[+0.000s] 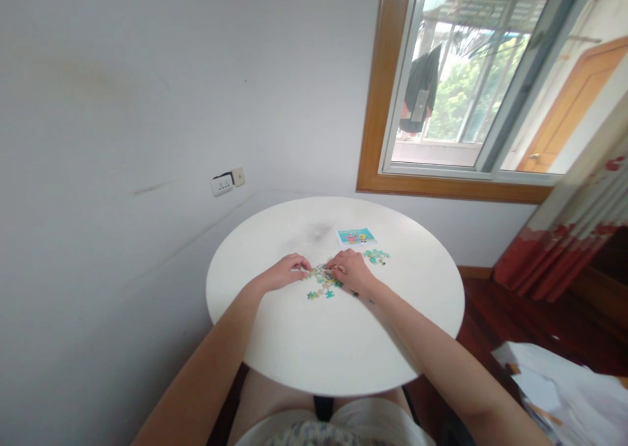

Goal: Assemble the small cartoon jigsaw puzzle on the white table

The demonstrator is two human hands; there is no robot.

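Observation:
A loose heap of small jigsaw puzzle pieces (321, 278) in green, yellow and white lies near the middle of the round white table (314, 348). At the heap's left edge is my left hand (283, 273), its thumb and fingers closed on a puzzle piece whose pale edge shows. From the right, my right hand (354, 269) reaches over the heap and pinches another pale-edged puzzle piece; its palm hides part of the pile. A joined cluster of green pieces (377, 256) lies just beyond my right hand. Behind them is a picture card (356, 237) with a turquoise cartoon scene.
A few stray pieces (371, 301) lie beside my right forearm. The table stands close to a white wall with a socket (222, 185) and a wood-framed window (387, 183). A red and cream curtain (532, 263) hangs at right, above white bags or papers (564, 380) low down.

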